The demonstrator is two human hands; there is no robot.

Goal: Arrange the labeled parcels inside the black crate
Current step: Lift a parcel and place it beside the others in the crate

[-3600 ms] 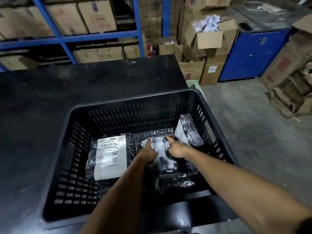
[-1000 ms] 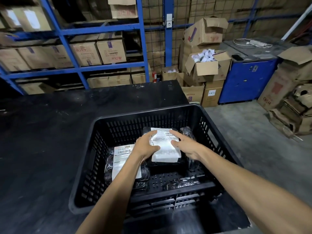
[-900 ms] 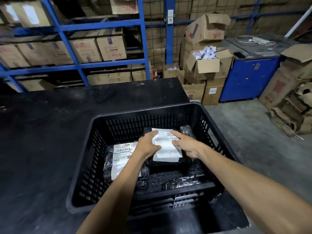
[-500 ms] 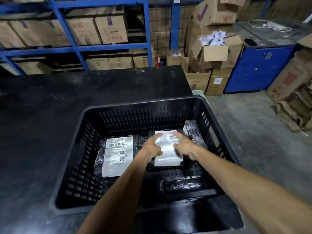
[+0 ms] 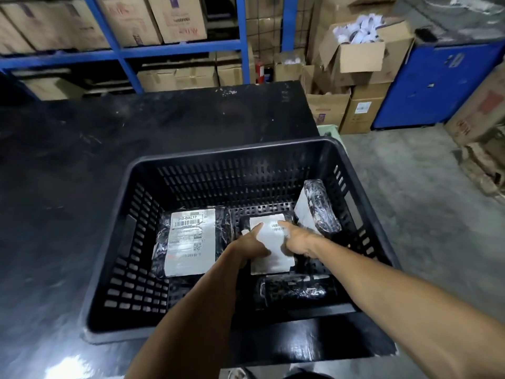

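Black table carries the black crate, well beyond the hands stand blue shelving with cardboard boxes and a blue cabinet; nothing lies between the hands and the parcel. Compared with one second ago, the middle parcel has come down from mid-height to the crate floor, label up; its wrap is black, its white label bears a small barcode. Left hand rests flat on the label's left part, right hand on its right, fingers spread, pressing rather than clasping; left of the hands lies a larger labelled parcel; right of them a parcel leans on the wall; nearer than them lies a dark roll.
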